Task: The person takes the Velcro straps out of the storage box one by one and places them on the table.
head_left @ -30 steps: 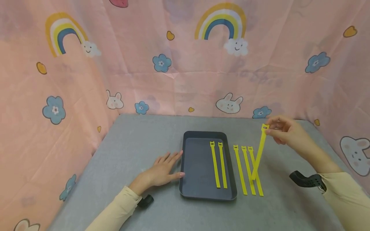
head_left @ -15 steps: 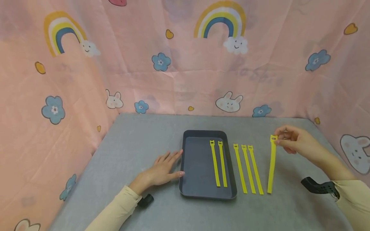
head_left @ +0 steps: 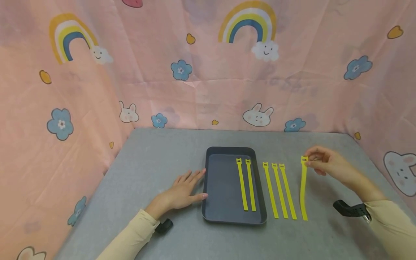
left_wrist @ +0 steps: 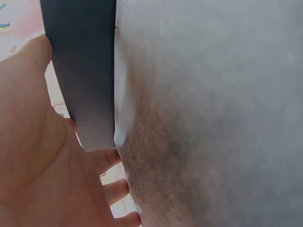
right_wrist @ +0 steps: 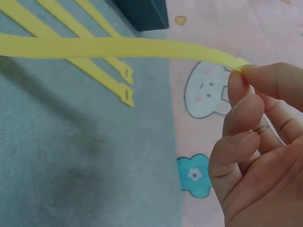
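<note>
My right hand (head_left: 334,168) pinches a yellow hook-and-loop cable tie (head_left: 303,189) by its slotted head, between thumb and forefinger. The tie hangs down with a slight bend, its lower end close over the table. Just left of it, three more yellow cable ties (head_left: 285,191) lie side by side on the grey table. Two others (head_left: 242,186) lie inside the dark grey tray (head_left: 221,202), along its right side. Fingers spread, my left hand (head_left: 178,193) touches the tray's left edge; the left wrist view shows the palm beside the tray wall (left_wrist: 85,75).
The grey tabletop (head_left: 156,151) runs back to a pink patterned curtain (head_left: 195,97) that encloses the rear and both sides. Black wrist straps sit at both cuffs, the right one (head_left: 351,209) hanging over the table.
My right hand has moved right and lower with the pinched cable tie, away from above the three ties, then slightly back left. The left hand and tray have stayed put.
</note>
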The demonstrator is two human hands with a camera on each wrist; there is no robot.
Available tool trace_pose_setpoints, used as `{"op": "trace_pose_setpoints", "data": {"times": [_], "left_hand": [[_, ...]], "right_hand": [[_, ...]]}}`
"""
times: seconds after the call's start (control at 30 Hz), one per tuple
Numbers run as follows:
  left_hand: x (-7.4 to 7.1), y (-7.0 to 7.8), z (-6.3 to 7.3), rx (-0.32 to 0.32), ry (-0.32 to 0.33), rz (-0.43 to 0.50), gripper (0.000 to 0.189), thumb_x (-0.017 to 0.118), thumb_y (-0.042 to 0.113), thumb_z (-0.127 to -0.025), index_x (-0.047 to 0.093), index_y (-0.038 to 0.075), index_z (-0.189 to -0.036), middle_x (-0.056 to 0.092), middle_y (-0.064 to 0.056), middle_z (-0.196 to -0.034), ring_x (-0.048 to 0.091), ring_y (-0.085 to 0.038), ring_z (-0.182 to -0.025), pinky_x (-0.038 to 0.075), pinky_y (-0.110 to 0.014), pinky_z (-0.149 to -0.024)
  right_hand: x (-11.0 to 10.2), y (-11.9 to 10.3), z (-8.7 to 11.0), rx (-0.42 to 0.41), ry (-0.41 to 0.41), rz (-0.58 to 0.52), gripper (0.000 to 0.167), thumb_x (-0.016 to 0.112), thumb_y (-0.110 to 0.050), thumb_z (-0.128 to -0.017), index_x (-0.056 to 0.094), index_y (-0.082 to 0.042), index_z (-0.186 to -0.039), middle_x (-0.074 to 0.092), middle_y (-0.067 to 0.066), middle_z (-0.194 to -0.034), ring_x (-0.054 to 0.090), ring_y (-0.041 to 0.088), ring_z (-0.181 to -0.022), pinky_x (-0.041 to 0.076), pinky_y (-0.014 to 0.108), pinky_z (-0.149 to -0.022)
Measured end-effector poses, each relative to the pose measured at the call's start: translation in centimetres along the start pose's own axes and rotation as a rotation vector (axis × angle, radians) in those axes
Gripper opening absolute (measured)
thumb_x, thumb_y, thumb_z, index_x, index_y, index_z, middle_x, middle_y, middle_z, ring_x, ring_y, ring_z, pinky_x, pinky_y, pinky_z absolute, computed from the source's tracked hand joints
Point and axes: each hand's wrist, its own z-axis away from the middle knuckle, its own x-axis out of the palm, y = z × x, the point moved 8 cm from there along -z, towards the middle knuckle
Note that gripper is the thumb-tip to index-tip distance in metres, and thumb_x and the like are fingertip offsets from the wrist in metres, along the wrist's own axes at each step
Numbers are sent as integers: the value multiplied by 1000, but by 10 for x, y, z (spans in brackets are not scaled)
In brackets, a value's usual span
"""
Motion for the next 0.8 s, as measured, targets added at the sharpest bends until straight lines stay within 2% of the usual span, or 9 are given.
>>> {"op": "trace_pose_setpoints", "data": {"times": [0.27,0.4,0.53,0.7,0.8], "left_hand": [[0,0,0,-4,-2,-3,85,44,70,-94,2,36,-160,17,-5,-168,8,-36,-156,8,-61,-123],[0,0,0,1,0,-1,85,43,70,-94,2,36,-160,18,-6,-168,8,-37,-156,9,-61,-122],[0,0,-1,2,1,-2,85,43,70,-94,2,36,-160,17,-6,-168,8,-37,-156,9,-61,-122],[0,0,-1,3,0,-3,85,43,70,-94,2,35,-160,16,-5,-168,8,-37,-156,9,-61,-122],[0,0,0,2,2,2,85,43,70,-94,3,35,-160,17,-5,-168,8,-37,-156,9,-62,-122]], "right_hand": [[6,16,-9,27,16,27,36,62,-33,-98,51,-8,-122,62,4,-92,52,26,-63,44,34,-55],[8,22,-13,52,15,24,39,62,-33,-98,51,-6,-124,62,0,-92,51,21,-61,44,34,-56],[9,30,-18,89,25,47,42,63,-34,-98,51,-5,-126,61,-4,-95,54,16,-67,47,32,-59],[11,40,-23,110,30,71,43,63,-35,-98,52,-5,-127,63,1,-100,61,16,-80,54,30,-66],[13,42,-26,115,30,77,44,63,-35,-97,52,-4,-127,63,4,-102,62,15,-80,54,29,-67]]}}
